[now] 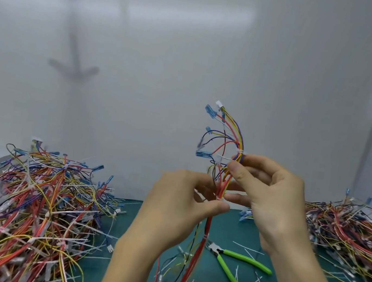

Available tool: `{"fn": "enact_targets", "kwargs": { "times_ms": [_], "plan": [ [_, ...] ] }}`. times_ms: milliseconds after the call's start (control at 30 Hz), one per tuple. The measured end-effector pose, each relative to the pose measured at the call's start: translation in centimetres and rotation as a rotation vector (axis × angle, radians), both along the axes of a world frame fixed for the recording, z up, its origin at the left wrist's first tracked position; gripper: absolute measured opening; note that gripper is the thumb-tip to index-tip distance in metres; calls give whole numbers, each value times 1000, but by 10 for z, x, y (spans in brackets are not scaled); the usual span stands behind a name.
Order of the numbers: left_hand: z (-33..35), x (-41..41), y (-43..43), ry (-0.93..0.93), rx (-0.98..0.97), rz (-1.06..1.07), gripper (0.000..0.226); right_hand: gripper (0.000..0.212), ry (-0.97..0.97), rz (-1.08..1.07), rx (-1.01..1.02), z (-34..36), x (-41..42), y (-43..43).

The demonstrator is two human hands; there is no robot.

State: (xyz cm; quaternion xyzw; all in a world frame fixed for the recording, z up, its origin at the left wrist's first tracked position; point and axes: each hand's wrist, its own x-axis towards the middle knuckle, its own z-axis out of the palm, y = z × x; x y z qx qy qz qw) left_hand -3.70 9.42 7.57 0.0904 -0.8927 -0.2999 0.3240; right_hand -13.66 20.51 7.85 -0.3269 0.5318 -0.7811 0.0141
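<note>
Both hands, left hand [180, 203] and right hand [266, 197], pinch the wire harness [234, 134].

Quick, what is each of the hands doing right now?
Left hand: pinches the wire harness, lower part.
Right hand: pinches the same harness, higher up.
</note>
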Motion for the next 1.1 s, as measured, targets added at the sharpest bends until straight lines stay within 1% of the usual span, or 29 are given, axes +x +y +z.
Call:
{"fn": "enact_targets", "kwargs": {
  "times_ms": [100, 233, 333, 400, 500, 600, 733, 800, 900, 1000, 1100],
  "plan": [
    [0, -2, -6, 57, 81, -49, 2, 12, 54, 69, 21, 2, 2, 2],
    [1, 1, -12, 146, 276, -108, 7, 15, 55, 158, 21, 3, 5, 3],
    [1, 1, -14, 207, 329, -110, 8, 14, 67, 104, 41, 2, 6, 1],
    [1, 1, -16, 248, 383, -110, 11, 12, 89, 51, 101, 1, 3, 2],
    [2, 3, -21, 270, 440, -114, 18, 7, 87, 133, 240, 2, 0, 7],
    [2, 5, -22, 301, 494, -130, 21, 5, 167, 138, 373, 2, -2, 10],
    [4, 7, -19, 286, 487, -165, 21, 12, 224, 179, 469, 1, 3, 6],
    [4, 6, -17, 255, 397, -129, 20, 13, 209, 164, 457, -3, 7, -1],
    [2, 2, -14, 249, 281, -72, 23, 17, 215, 75, 409, -8, 11, -8],
    [3, 1, -12, 280, 314, -109, 24, 22, 171, 80, 326, -7, 11, -9],
    [4, 3, -14, 351, 418, -119, 9, 22, 134, 83, 236, -4, 10, -6]
  ]
}}
